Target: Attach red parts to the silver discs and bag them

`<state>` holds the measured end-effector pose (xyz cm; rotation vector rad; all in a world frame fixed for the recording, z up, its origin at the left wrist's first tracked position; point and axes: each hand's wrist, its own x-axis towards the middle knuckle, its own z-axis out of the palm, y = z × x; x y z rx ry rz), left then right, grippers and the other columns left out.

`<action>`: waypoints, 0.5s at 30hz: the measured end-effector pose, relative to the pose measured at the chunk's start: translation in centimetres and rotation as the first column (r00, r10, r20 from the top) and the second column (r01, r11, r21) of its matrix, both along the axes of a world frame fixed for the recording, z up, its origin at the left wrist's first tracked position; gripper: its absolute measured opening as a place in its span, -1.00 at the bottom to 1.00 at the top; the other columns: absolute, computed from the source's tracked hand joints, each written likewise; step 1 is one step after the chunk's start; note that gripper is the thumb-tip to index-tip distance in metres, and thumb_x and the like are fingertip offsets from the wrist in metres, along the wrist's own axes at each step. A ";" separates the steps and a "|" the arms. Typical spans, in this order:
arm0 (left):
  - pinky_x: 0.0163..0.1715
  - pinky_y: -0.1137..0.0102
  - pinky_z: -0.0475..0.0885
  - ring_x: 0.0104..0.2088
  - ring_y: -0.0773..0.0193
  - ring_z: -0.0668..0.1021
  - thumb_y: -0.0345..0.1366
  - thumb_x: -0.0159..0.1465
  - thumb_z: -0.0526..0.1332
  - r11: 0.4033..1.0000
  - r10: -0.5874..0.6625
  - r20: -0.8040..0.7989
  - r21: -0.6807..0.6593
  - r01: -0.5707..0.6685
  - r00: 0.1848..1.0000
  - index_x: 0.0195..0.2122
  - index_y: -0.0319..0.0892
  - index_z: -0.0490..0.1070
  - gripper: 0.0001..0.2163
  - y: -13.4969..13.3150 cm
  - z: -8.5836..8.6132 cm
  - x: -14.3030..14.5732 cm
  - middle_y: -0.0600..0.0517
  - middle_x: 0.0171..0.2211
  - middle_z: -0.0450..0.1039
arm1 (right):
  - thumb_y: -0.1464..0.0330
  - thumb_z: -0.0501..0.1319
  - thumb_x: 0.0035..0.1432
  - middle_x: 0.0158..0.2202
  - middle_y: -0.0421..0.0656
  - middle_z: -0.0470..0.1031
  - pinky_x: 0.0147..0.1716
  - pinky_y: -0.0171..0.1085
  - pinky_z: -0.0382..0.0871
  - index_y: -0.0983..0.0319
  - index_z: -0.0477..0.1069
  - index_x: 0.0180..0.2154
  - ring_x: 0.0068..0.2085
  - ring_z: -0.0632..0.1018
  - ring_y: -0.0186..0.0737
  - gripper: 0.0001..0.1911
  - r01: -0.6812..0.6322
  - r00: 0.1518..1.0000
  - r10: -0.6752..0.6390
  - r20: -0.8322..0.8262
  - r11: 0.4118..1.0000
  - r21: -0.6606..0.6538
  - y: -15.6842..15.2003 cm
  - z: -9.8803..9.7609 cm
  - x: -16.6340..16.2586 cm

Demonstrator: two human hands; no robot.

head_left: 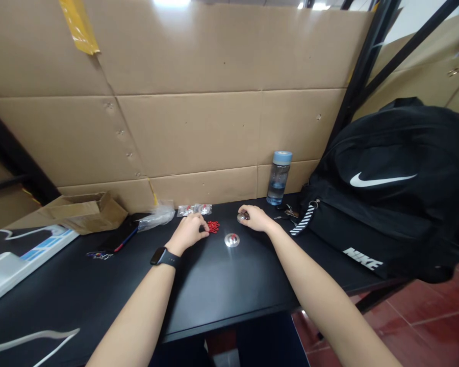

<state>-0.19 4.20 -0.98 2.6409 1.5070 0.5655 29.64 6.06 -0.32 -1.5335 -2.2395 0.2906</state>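
My left hand (189, 233), with a dark watch on its wrist, rests at the left edge of a small pile of red plastic pieces (213, 227), which look like hooks. Its thumb and fingers are curved but apart, and I see nothing between them. My right hand (255, 218) is closed on a clear round piece (242, 217) that looks like a suction cup, partly covered by the fingers. Between the hands, a clear suction cup (232, 240) with a red middle lies on the black table (229, 285). Behind the left hand lie small clear packets (195, 209) with round pieces inside.
A water bottle (279, 178) and keys (289, 211) stand near a black backpack (390, 188) on the right. Leftward are a crumpled plastic bag (156, 216), a dark phone-like object (118, 238), a paper bag (87, 211) and a power strip (26, 260). Cardboard (199, 132) walls the back.
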 end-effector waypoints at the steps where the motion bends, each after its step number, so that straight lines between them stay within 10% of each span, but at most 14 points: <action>1: -0.01 0.29 0.39 -0.12 0.11 0.56 -0.32 0.17 0.42 1.000 0.000 -0.014 -0.014 0.000 1.000 -0.32 -0.05 0.66 -0.94 -0.1 0.1 0.1 -0.02 -0.18 0.55 | 0.40 0.35 0.11 -0.11 -0.10 0.59 -0.14 -0.22 0.33 0.14 0.50 -0.07 -0.11 0.56 -0.11 -0.69 -0.007 1.000 0.007 -0.009 1.000 0.003 0.1 -0.1 0.0; 15: -0.26 0.40 0.35 -0.26 0.18 0.62 -0.23 0.11 0.41 0.977 0.037 -0.116 -0.205 -0.060 0.993 -0.34 -0.04 0.60 -0.90 -0.9 2.0 -1.3 0.07 -0.31 0.63 | 0.44 0.40 0.02 -0.20 -0.13 0.60 -0.17 -0.28 0.40 0.18 0.53 -0.16 -0.20 0.59 -0.19 -0.72 -0.056 0.994 0.058 -0.097 0.998 0.026 0.8 -0.6 0.7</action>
